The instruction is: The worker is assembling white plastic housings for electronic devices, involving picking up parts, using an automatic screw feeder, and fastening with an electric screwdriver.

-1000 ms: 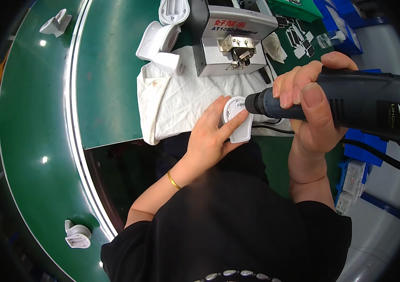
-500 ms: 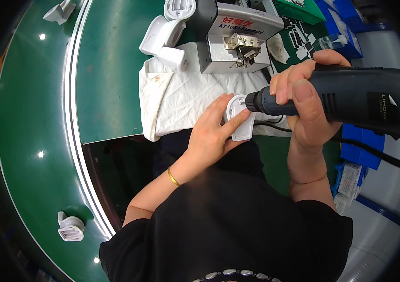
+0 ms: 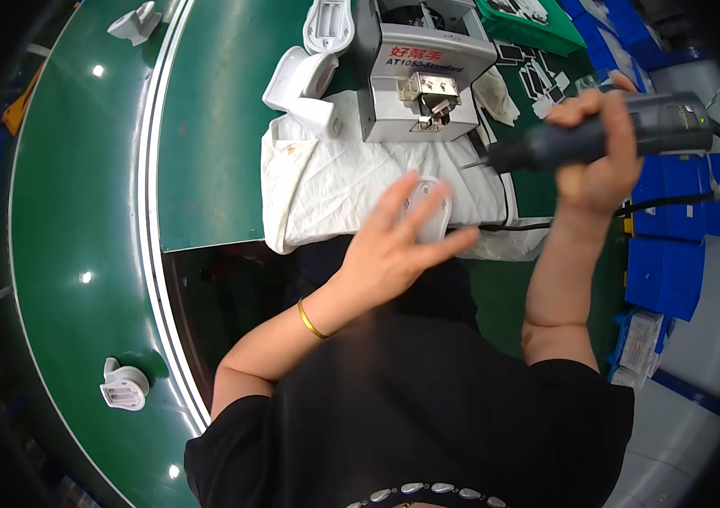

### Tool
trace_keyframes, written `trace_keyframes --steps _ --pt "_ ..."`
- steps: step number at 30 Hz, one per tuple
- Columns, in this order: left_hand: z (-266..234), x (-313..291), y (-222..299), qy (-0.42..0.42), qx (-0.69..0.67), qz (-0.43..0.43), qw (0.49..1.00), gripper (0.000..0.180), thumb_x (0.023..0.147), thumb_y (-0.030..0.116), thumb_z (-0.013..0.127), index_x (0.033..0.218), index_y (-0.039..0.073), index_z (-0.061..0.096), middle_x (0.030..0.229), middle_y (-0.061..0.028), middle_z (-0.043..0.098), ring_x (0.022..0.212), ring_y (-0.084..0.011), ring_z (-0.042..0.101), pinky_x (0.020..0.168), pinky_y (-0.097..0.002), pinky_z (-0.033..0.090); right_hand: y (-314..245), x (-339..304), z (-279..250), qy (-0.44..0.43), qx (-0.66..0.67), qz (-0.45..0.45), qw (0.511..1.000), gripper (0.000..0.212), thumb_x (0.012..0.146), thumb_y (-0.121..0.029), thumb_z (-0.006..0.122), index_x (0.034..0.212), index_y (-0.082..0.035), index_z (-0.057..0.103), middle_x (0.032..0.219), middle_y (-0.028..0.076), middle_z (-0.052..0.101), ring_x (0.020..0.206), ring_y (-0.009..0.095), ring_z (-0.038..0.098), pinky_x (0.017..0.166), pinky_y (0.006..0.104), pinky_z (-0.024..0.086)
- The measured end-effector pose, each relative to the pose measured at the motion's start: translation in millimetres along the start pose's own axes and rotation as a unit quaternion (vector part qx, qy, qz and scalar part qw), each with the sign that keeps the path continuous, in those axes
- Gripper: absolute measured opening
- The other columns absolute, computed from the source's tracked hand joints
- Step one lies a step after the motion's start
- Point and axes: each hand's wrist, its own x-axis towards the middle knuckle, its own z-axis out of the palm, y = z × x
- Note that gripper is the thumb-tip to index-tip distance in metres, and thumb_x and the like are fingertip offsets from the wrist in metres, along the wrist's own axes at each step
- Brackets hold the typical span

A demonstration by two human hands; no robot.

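My left hand, with a gold bangle on the wrist, hovers with its fingers spread over a small white plastic part. The part lies on a white cloth, and I cannot tell whether my fingertips touch it. My right hand is raised to the right and grips a dark grey electric screwdriver. The screwdriver's bit points left, a short way above and to the right of the part, clear of it. A black cable runs from the screwdriver's rear.
A grey screw feeder box stands behind the cloth, with white plastic housings to its left. A green conveyor belt curves along the left and carries a white part. Blue bins stand on the right and a green tray sits at the back.
The screwdriver has lifted off the white part and swung up to the right. My left hand has let go of the part and spread its fingers. The part on the belt moved along.
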Motion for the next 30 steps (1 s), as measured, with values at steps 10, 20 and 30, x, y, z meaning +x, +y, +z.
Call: trace_keyframes --steps 10,20,30 --pt "-80 0 -40 -0.024 0.062 0.009 0.998 0.039 0.072 0.006 0.068 0.111 0.011 0.068 0.129 -0.0167 0.062 0.1 -0.0309 0.067 0.081 -0.0395 0.056 101 35 -277 0.362 -0.22 0.208 0.881 0.033 0.073 0.005 0.076 0.103 0.0 0.063 0.092 0.011 0.065 0.074 0.025 0.064 0.067 0.038 0.058" --pt "-235 -66 -271 0.314 0.256 -0.438 0.803 0.041 0.081 0.029 0.076 0.109 0.002 0.064 0.095 -0.0188 0.071 0.09 -0.0351 0.069 0.081 -0.0425 0.054 148 54 -357 0.267 -0.366 0.238 0.859 0.045 0.074 -0.012 0.081 0.113 0.005 0.065 0.105 0.013 0.069 0.085 0.023 0.067 0.075 0.0363 0.055" --pt "-344 -169 -90 0.003 0.214 -0.478 0.852 0.074 0.074 0.019 0.083 0.14 0.006 0.052 0.142 -0.017 0.054 0.123 -0.0274 0.058 0.105 -0.0366 0.045 92 31 -331 0.159 -0.517 0.21 0.815 0.061 0.083 -0.04 0.078 0.118 0.009 0.065 0.117 0.018 0.068 0.104 0.025 0.065 0.092 0.038 0.051"
